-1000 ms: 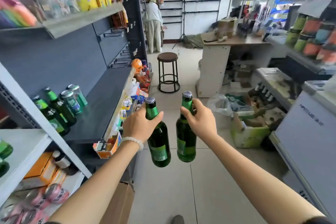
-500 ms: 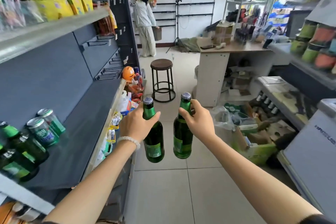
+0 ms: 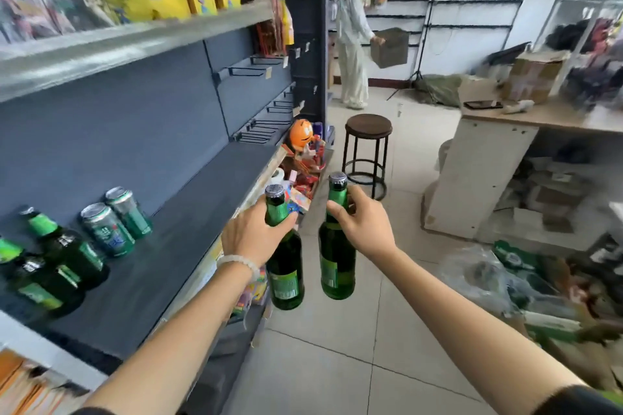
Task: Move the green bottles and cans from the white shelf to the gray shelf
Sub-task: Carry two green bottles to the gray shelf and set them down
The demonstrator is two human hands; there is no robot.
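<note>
My left hand [image 3: 253,237] grips the neck of a green glass bottle [image 3: 285,273], held upright over the aisle just off the front edge of the gray shelf [image 3: 175,246]. My right hand [image 3: 364,227] grips the neck of a second green bottle [image 3: 337,266] right beside the first. Standing at the left of the gray shelf are two green cans [image 3: 116,221] near the back panel and several green bottles [image 3: 54,263] in front of them. The white shelf is out of view.
A round dark stool [image 3: 368,145] stands in the aisle ahead. A person in white [image 3: 352,40] holds a box at the back. A white counter [image 3: 478,175] and cartons of goods [image 3: 539,296] line the right. Snack packets [image 3: 303,178] fill the shelf end.
The view has swung left and closer to the gray shelf. Both hands with their bottles have drifted left toward the shelf's front edge. The person at the back now carries a box.
</note>
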